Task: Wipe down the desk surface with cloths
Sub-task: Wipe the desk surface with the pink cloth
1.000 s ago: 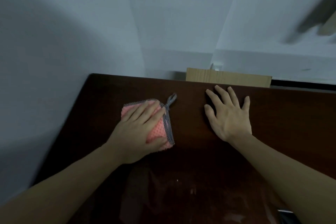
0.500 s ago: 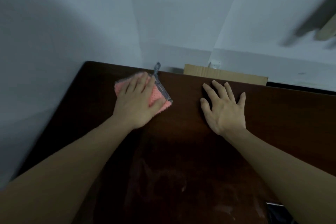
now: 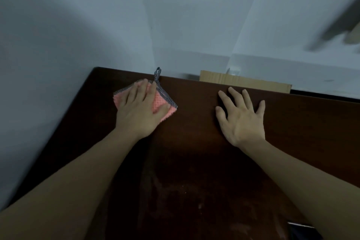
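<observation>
While pale walls (image 3: 78,25) fill everything beyond it, the dark desk (image 3: 194,161) spreads below. At twelve o'clock a cardboard sheet (image 3: 243,82) stands behind its far edge. Toward one o'clock the right hand (image 3: 241,117) lies flat, fingers spread, holding nothing. At eleven o'clock the left hand (image 3: 140,111) presses flat-fingered on the pink cloth (image 3: 167,107), its loop (image 3: 157,74) overhanging the far edge.

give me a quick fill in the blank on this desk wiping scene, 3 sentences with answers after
1. The left hand presses a cloth whose main colour is ____.
2. The right hand lies flat on the desk and holds ____.
3. The cloth's dark loop points toward the desk's ____ edge.

Missing words: pink; nothing; far
</observation>
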Tool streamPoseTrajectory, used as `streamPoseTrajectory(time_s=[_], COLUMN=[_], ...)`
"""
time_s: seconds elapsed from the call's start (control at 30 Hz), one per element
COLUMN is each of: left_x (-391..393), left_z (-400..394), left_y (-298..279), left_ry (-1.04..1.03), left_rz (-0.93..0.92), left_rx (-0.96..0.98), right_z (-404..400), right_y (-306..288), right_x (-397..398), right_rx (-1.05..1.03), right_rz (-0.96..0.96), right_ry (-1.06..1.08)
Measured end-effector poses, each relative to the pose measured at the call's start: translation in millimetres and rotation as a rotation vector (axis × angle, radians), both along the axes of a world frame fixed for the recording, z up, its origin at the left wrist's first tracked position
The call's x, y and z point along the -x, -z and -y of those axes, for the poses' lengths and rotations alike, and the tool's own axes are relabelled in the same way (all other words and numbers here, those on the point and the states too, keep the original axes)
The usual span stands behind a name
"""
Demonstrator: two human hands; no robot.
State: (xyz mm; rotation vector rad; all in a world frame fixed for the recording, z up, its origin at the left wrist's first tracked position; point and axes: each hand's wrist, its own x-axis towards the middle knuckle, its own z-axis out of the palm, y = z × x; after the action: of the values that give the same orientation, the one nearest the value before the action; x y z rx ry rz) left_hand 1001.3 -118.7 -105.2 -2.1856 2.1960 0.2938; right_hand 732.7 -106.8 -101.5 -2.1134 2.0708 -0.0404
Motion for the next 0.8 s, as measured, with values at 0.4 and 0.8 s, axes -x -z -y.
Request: streamPoseTrajectory(time_s=[0.4,0.8], left_x=[-19,-47], left_z=[-102,46], left_y=[6,4], left_ry=[0.280,-0.026], left_rz=[-0.059,-0.019], left_rx=[0.052,0.018], right_z=[5,7], right_y=[-19,-3], right_x=[-21,-96], right_rx=[-0.060,-0.095], right_rz=[-0.023,-0.023], right_ry=[-0.058,-0.216])
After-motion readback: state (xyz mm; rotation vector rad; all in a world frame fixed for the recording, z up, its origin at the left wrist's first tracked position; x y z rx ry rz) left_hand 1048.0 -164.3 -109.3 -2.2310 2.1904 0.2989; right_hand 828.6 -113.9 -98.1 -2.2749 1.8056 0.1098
